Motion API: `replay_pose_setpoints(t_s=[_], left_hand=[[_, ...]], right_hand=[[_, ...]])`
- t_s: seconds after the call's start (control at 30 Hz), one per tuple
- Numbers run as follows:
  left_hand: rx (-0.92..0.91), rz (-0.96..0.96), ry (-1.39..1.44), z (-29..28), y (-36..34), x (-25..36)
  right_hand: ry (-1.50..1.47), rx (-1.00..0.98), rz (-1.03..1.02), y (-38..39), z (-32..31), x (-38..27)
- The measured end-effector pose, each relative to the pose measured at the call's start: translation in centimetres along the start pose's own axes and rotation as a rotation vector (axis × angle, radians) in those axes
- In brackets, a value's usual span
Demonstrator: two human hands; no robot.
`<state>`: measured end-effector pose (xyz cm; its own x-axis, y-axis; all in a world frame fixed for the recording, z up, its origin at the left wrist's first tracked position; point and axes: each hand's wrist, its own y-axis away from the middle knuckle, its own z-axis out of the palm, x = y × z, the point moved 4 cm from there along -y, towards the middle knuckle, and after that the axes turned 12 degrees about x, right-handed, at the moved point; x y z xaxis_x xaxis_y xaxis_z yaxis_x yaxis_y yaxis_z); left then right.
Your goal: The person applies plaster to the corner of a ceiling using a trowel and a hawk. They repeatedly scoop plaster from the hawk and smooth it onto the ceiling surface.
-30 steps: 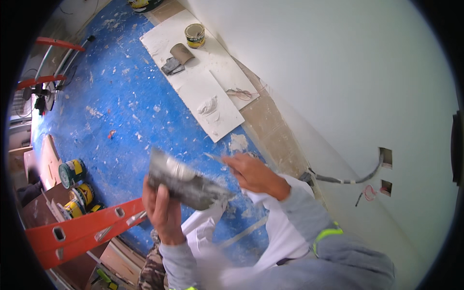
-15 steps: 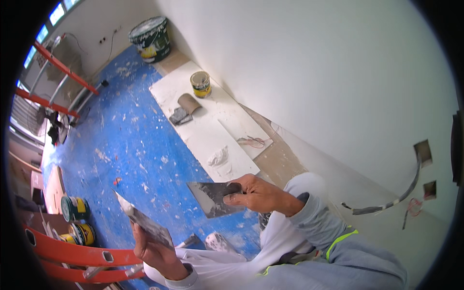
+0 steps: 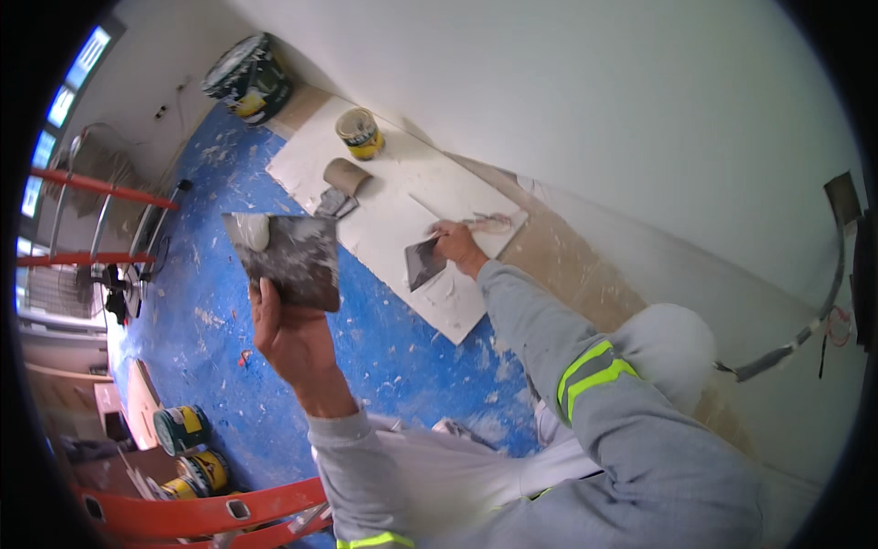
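My left hand (image 3: 297,348) is closed round a wide, flat putty knife (image 3: 297,265), raised above the blue floor covering. Its dark blade is smeared, and a blob of white putty (image 3: 252,231) sits at its far left corner. Reaching forward, my right hand (image 3: 460,247) grips a second putty knife (image 3: 422,264) by its handle, which the fingers hide. That blade lies low over the white board (image 3: 393,206), by a heap of white putty (image 3: 445,300); whether it touches the putty I cannot tell.
On the board stand an open can (image 3: 359,134), a curved brown sheet (image 3: 347,176) and grey pieces (image 3: 335,203). A large bucket (image 3: 247,82) is beyond. One orange ladder (image 3: 183,514) is at lower left, another ladder (image 3: 101,260) farther off. Cable (image 3: 796,352) hangs from the right wall.
My right hand has carried its putty knife forward to the board. My left hand has risen and turned its knife, so the blade's broad face shows. The whole view has shifted.
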<state>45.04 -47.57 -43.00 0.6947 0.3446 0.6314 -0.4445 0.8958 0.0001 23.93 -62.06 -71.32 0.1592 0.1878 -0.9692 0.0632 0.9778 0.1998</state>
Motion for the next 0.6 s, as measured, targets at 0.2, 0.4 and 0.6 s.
replay_pose_setpoints(t_s=[0.2,0.4,0.6], left_hand=[[-0.006,-0.307,0.105,-1.1,-4.0,-6.8],[0.076,-0.262,-0.112,-1.7,-2.3,-8.0],[-0.061,-0.310,0.037,-5.4,-3.0,-3.4]], right_hand=[[-0.581,0.421,0.233,-0.1,-4.4,1.9],[-0.712,0.461,0.060,-4.7,-7.5,-1.1],[-0.898,0.399,0.034,-6.6,-6.5,-0.8]])
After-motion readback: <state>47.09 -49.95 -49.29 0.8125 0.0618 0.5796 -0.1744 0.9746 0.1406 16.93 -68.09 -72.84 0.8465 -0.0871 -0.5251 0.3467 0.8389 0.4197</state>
